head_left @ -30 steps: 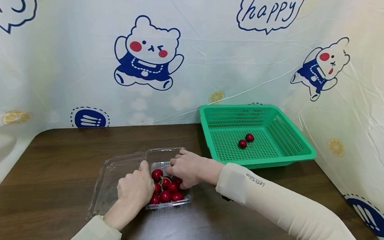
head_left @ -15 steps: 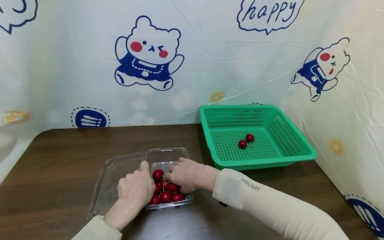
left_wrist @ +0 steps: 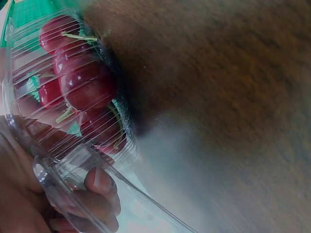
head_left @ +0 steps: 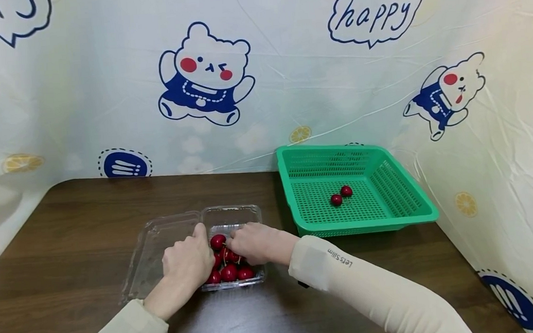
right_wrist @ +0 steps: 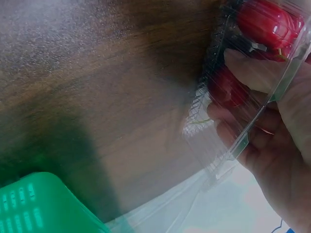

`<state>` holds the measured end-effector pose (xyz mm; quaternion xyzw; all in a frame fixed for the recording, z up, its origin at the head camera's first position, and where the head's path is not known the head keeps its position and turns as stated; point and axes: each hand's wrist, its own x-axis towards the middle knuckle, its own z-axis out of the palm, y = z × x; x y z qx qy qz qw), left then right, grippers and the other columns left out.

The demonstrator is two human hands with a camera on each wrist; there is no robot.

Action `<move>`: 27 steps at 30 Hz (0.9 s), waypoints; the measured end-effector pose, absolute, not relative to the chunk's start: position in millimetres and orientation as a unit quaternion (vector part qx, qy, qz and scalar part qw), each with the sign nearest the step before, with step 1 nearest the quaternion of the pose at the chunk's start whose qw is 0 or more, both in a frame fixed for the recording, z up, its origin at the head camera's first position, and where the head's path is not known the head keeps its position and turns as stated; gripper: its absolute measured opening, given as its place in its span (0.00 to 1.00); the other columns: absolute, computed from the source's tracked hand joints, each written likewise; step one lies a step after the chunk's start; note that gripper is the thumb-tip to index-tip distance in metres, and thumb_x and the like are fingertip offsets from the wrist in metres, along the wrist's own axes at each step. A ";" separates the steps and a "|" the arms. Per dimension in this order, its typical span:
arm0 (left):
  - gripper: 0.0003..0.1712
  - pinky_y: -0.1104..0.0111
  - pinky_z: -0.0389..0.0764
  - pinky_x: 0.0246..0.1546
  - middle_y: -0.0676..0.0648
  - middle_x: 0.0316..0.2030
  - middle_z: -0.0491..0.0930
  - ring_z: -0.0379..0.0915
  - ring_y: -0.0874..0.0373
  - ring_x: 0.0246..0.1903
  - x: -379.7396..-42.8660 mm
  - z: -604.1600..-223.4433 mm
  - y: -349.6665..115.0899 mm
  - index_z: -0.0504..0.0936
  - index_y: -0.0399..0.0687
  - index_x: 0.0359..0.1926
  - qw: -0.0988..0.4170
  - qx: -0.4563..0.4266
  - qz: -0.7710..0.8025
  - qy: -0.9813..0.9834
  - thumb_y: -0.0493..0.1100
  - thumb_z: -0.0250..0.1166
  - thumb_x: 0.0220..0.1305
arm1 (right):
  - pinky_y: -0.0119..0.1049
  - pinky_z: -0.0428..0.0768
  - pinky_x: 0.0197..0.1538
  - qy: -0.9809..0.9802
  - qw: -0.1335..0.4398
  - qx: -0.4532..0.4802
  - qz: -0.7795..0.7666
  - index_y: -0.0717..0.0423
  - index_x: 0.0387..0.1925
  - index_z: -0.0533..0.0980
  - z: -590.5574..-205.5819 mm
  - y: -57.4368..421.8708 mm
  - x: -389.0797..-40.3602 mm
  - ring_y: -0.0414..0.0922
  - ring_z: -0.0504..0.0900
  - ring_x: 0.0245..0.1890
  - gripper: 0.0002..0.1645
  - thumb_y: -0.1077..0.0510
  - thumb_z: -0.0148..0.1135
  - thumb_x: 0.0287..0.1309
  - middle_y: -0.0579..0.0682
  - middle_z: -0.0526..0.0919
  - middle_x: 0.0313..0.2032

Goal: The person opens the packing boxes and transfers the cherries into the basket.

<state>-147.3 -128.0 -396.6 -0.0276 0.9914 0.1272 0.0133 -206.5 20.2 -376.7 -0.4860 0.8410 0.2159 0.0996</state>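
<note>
A clear plastic clamshell box (head_left: pixel 233 286) lies on the table with several dark red cherries (head_left: pixel 229 273) in its nearer part. Its lid (head_left: pixel 153 246) is folded out to the left. My left hand (head_left: pixel 187 263) grips the box along the hinge side, and curled fingertips (left_wrist: pixel 103 187) show through the plastic in the left wrist view. Reaching inside from the right, my right hand (head_left: pixel 259 243) has thumb and fingers around a cherry (right_wrist: pixel 226 87), seen through the ribbed wall in the right wrist view. From the head view, its fingertips are hidden.
At the back right stands a green perforated basket (head_left: pixel 407 219), with two cherries (head_left: pixel 341 196) on its floor. The brown wooden table (head_left: pixel 68 252) meets a printed curtain (head_left: pixel 261 84) behind and at the right.
My right hand has shifted slightly left, deeper among the cherries, after drawing in from the box's far right rim. A few cherries shifted under it. The left hand keeps its place.
</note>
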 end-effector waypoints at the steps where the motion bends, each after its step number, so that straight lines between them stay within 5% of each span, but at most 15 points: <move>1: 0.10 0.50 0.73 0.19 0.35 0.23 0.80 0.77 0.40 0.20 -147.3 -396.9 -127.9 0.64 0.39 0.36 0.012 -0.028 0.127 0.991 0.42 0.53 0.64 | 0.31 0.80 0.53 0.843 0.104 -0.484 0.211 0.47 0.52 0.77 -376.9 20.0 -206.7 0.38 0.83 0.43 0.20 0.51 0.68 0.58 0.43 0.85 0.44; 8: 0.09 0.50 0.73 0.19 0.34 0.25 0.81 0.78 0.38 0.21 -147.6 -398.3 -127.5 0.65 0.39 0.35 0.005 -0.029 0.127 0.991 0.41 0.54 0.63 | 0.31 0.79 0.56 0.866 0.123 -0.458 0.160 0.51 0.53 0.72 -380.5 21.1 -210.4 0.40 0.81 0.46 0.25 0.53 0.70 0.55 0.48 0.80 0.48; 27: 0.11 0.50 0.72 0.19 0.34 0.24 0.81 0.78 0.39 0.21 -148.3 -399.1 -126.1 0.64 0.39 0.36 0.001 -0.025 0.123 0.992 0.42 0.55 0.63 | 0.32 0.81 0.52 0.854 0.090 -0.482 0.175 0.45 0.51 0.79 -383.4 29.7 -212.5 0.39 0.83 0.43 0.18 0.53 0.67 0.59 0.46 0.83 0.45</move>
